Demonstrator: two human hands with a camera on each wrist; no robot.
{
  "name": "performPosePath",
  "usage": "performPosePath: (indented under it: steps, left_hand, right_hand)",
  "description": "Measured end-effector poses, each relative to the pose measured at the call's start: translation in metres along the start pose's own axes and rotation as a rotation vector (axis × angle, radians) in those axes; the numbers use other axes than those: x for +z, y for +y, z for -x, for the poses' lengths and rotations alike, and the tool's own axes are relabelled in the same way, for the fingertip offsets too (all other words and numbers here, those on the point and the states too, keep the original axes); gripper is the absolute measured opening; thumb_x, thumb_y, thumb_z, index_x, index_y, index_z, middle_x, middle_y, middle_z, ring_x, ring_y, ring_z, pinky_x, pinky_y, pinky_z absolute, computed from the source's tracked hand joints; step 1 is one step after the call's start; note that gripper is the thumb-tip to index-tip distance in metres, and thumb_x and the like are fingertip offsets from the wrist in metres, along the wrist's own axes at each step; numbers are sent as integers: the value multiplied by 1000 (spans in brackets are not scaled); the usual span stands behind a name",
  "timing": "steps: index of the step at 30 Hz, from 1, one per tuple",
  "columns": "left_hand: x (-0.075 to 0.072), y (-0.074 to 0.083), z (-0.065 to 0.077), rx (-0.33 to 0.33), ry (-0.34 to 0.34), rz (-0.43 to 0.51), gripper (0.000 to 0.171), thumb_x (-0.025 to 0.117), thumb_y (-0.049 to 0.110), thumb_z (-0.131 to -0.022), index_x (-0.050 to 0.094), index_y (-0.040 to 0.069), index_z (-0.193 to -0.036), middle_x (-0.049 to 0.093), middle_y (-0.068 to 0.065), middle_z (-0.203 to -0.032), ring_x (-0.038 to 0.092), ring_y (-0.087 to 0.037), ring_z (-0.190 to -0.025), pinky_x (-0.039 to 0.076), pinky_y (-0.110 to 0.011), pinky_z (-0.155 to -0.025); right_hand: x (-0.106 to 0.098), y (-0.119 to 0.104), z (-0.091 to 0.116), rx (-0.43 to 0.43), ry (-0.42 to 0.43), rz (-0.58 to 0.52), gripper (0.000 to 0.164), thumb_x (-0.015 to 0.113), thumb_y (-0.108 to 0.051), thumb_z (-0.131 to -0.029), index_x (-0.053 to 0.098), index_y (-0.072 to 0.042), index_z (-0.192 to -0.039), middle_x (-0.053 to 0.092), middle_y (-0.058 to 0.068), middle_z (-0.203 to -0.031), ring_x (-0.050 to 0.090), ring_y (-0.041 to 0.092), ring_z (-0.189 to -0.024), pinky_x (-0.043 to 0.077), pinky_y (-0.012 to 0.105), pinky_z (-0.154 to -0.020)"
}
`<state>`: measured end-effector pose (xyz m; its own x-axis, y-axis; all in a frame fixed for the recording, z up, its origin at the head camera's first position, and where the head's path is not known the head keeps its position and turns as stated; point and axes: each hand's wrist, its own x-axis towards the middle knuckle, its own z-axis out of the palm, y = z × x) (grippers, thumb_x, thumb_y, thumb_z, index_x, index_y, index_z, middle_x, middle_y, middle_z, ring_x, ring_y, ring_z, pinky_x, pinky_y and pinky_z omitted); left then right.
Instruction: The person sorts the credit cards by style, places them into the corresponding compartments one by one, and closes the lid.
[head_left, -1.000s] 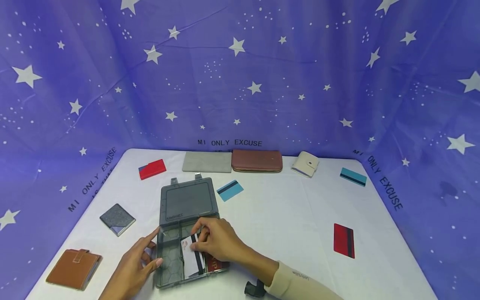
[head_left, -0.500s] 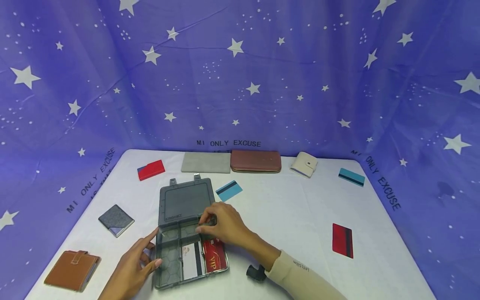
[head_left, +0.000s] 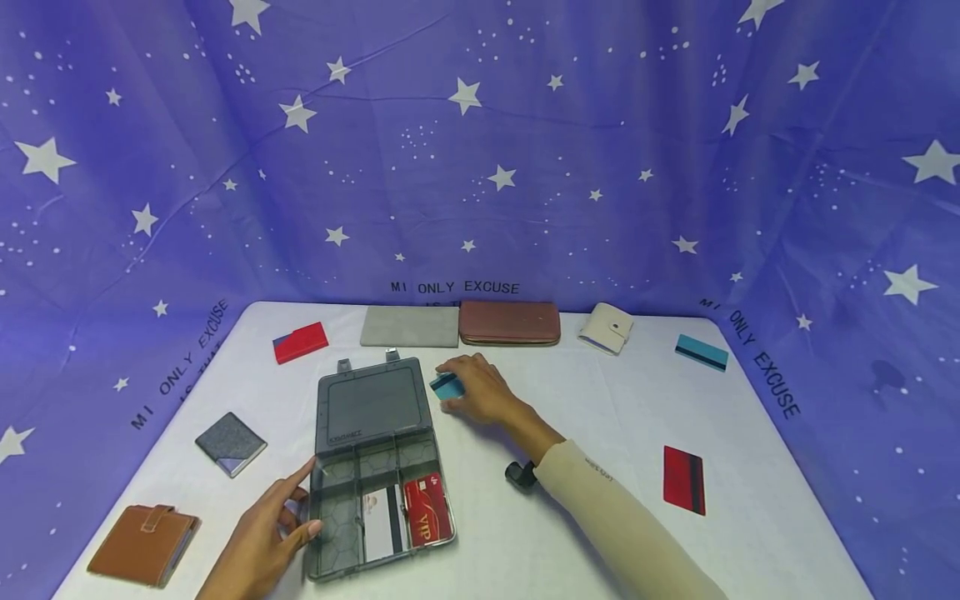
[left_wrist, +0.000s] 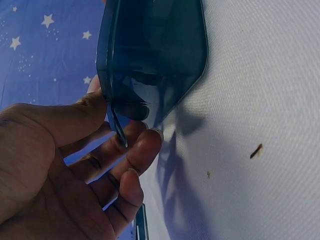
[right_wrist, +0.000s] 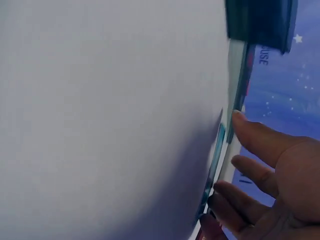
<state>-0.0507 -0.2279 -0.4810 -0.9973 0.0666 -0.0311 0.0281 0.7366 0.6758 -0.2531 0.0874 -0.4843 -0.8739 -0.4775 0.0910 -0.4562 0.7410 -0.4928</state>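
A grey translucent compartment box (head_left: 337, 521) lies with its lid (head_left: 373, 407) folded back. My left hand (head_left: 264, 525) holds its left wall; in the left wrist view the thumb and fingertips sit round the box's corner (left_wrist: 155, 45). In the compartments lie a white card with a black stripe (head_left: 383, 523) and a red VIP card (head_left: 427, 510). Beyond the box's right side my right hand (head_left: 480, 392) hovers over a blue card (head_left: 446, 387), partly covering it. Its fingers are spread at the card's edge (right_wrist: 214, 160) in the right wrist view, thumb apart.
Grey (head_left: 410, 326), brown (head_left: 510, 322) and cream (head_left: 606, 327) wallets stand along the back. A red card case (head_left: 301, 342), a grey card holder (head_left: 230, 444) and a brown wallet (head_left: 145, 544) lie left. Another blue card (head_left: 701, 352) and a red card (head_left: 684, 481) lie right.
My right hand has let go of the white card, which now lies flat in its compartment, and moved up and right to the blue card. The left hand has stayed on the box.
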Motion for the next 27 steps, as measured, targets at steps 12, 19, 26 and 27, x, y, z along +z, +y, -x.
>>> performPosePath:
  steps: [12, 19, 26, 27]
  left_hand:
    - [0, -1, 0, 2, 19, 15, 81, 79, 10, -84, 39, 19, -154, 60, -9, -111, 52, 2, -68, 46, -22, -57]
    - [-3, 1, -1, -19, -2, 13, 81, 78, 12, -84, 38, 20, -154, 59, -8, -112, 52, 2, -70, 47, -22, -59]
    - [-2, -1, -1, -11, -3, 16, 81, 78, 13, -84, 38, 20, -154, 59, -8, -113, 52, 2, -70, 47, -22, -59]
    - [-1, -1, -1, -3, 1, 16, 81, 79, 13, -84, 38, 19, -154, 59, -8, -113, 52, 3, -70, 47, -22, -59]
  right_hand:
    - [-10, -1, -3, 143, -75, -1, 48, 92, -28, -69, 63, -11, -104, 56, 2, -98, 48, 18, -91, 42, 35, -83]
    - [-13, -6, 4, 134, 138, -128, 26, 79, -26, -86, 58, -20, -100, 61, -6, -82, 54, 11, -70, 42, 30, -64]
    - [-24, -37, 19, 50, 296, -400, 23, 70, -17, -94, 60, -24, -113, 61, -3, -85, 51, 14, -58, 43, 27, -52]
    - [-25, -42, 22, 28, 289, -432, 21, 70, -17, -94, 61, -23, -112, 62, -2, -85, 52, 15, -58, 43, 27, -52]
